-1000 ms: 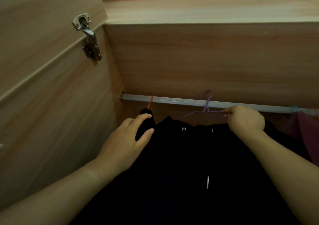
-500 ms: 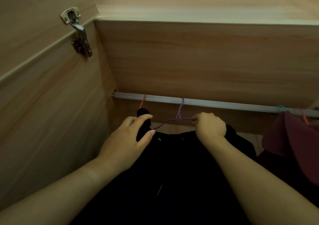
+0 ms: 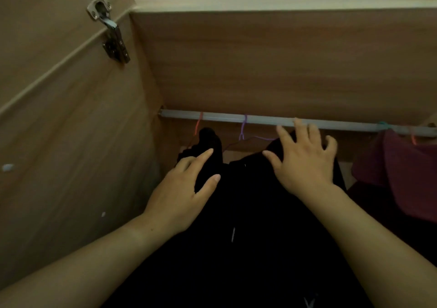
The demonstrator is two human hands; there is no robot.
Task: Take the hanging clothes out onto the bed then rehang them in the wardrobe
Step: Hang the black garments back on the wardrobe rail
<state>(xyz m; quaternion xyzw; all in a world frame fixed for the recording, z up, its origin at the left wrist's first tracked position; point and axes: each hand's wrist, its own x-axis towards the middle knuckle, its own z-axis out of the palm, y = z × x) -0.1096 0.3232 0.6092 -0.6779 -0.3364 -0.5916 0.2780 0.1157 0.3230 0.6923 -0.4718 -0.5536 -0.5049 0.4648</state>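
Right hand (image 3: 305, 168) has released the hanger (image 3: 243, 128), now hooked on the rail (image 3: 224, 116) at 12 o'clock, fingers spread above the hoodie (image 3: 248, 201). Left hand (image 3: 179, 196), fingers straight, presses a neighbouring garment (image 3: 209, 139) aside at 10 o'clock, likely for room.

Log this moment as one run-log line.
left hand: open, rests on black garment | right hand: open, spread on black hoodie | purple hanger: hooked on rail | maroon garment: hangs right
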